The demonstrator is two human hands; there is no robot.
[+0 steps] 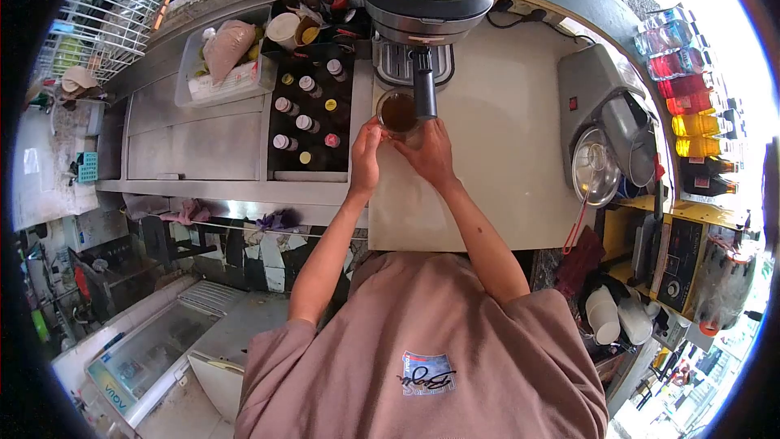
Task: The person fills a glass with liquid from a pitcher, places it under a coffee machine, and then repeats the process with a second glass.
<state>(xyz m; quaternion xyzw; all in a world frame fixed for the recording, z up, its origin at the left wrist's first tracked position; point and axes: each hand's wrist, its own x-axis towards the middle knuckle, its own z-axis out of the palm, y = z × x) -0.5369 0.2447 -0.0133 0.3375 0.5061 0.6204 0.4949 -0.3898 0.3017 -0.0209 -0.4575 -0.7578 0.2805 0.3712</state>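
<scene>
Both hands meet at a small glass cup (pixel 398 113) of dark brown liquid, which sits on the pale surface (pixel 496 146) directly in front of the espresso machine (pixel 424 0). The left hand (pixel 366 150) comes in from the cup's left side, fingers curled and closed around its wall. The right hand (pixel 431 154) wraps the cup's near and right side, fingers bent round it, so the glass is gripped from two sides at once. That double hold looks meant to keep a full, open cup level, since the liquid stands close to the rim.

The black portafilter handle (pixel 424 93) sticks out from the machine toward the person and passes just beside the cup's right edge, over the right hand's fingertips. The cup sits just in front of the machine's drip grate (pixel 394 65), probably because that is where the brew comes out.

To the left of the machine, a dark crate (pixel 313 114) holds capped syrup bottles upright in rows, near the left hand. Beyond it, further left of the machine, a clear tray (pixel 227 65) carries bagged goods. Well to the right of the machine lie a grey appliance (pixel 597 93), a round metal lid (pixel 595 167) and a row of coloured bottles (pixel 691 102) along the edge.
</scene>
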